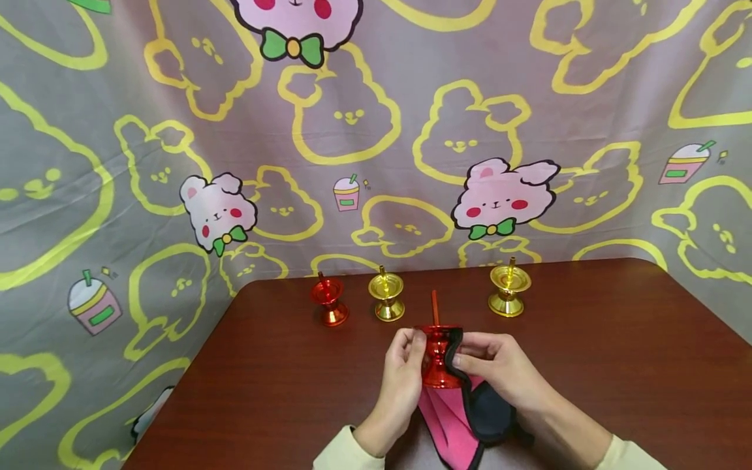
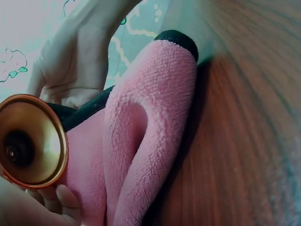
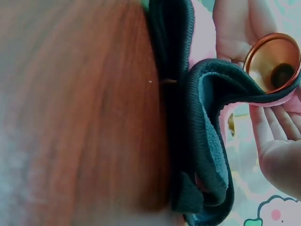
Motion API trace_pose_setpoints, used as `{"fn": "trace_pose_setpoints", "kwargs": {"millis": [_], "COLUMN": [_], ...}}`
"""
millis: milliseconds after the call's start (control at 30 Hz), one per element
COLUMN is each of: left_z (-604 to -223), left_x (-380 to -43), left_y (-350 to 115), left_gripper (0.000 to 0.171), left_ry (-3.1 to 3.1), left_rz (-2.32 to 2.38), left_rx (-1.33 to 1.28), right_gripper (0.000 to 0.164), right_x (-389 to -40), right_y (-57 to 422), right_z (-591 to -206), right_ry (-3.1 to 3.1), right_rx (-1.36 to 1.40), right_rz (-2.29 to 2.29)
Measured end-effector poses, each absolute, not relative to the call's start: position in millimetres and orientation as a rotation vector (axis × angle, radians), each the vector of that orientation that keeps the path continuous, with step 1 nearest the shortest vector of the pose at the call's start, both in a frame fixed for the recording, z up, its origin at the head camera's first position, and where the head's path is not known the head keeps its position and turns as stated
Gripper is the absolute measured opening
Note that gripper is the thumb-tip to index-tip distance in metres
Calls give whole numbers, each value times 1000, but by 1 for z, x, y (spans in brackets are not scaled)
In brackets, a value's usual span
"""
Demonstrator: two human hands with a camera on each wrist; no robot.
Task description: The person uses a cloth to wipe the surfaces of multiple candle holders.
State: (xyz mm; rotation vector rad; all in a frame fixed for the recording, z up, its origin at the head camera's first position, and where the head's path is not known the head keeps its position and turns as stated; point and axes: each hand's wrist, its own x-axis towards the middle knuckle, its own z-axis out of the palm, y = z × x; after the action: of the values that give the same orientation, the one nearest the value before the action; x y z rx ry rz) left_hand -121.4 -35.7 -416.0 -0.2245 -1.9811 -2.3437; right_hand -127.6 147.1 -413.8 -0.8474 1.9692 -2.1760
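Note:
In the head view a shiny red candle holder (image 1: 436, 375), with a thin red rod rising from its dish, is held upright above the table. My left hand (image 1: 401, 372) grips it from the left, thumb along its side. A pink fleece cloth (image 1: 449, 418) with black edging and a dark underside hangs below it. On the right, my right hand (image 1: 508, 369) pinches the cloth's edge against the holder. Both wrist views show the hollow, gold-coloured underside of the holder (image 2: 44, 136). Folds of the cloth (image 3: 207, 127) droop close to the tabletop.
Toward the back of the brown table (image 1: 264, 391) stand a smaller-looking red candle holder (image 1: 330, 303) and two gold ones, one gold holder (image 1: 388, 294) left of centre and another gold holder (image 1: 508, 294) to the right. A patterned curtain (image 1: 411, 176) hangs behind.

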Motion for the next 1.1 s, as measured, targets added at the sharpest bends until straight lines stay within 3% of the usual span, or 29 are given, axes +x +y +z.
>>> {"fn": "trace_pose_setpoints", "kwargs": {"millis": [433, 700, 800, 933, 1100], "left_z": [-419, -425, -427, -430, -424], "left_x": [-118, -117, -117, -116, -117], "left_y": [-34, -23, -16, -12, -24], "left_gripper": [15, 13, 13, 13, 13], "left_ry": [-1968, -1983, -2005, -1986, -2033], "left_rz": [-2210, -1974, -1875, -1804, -1922], "left_rx": [-330, -350, -309, -274, -311], "right_gripper": [28, 25, 19, 23, 15], "right_x": [-118, -109, -105, -103, -109], "right_y": [139, 124, 115, 107, 116], "right_z": [-409, -404, -406, -409, -404], "right_ry": [2207, 2621, 2910, 3190, 2885], "right_rx": [-821, -617, -675, -765, -689], "right_rz": [-2093, -1926, -1818, -1686, -1772]}}
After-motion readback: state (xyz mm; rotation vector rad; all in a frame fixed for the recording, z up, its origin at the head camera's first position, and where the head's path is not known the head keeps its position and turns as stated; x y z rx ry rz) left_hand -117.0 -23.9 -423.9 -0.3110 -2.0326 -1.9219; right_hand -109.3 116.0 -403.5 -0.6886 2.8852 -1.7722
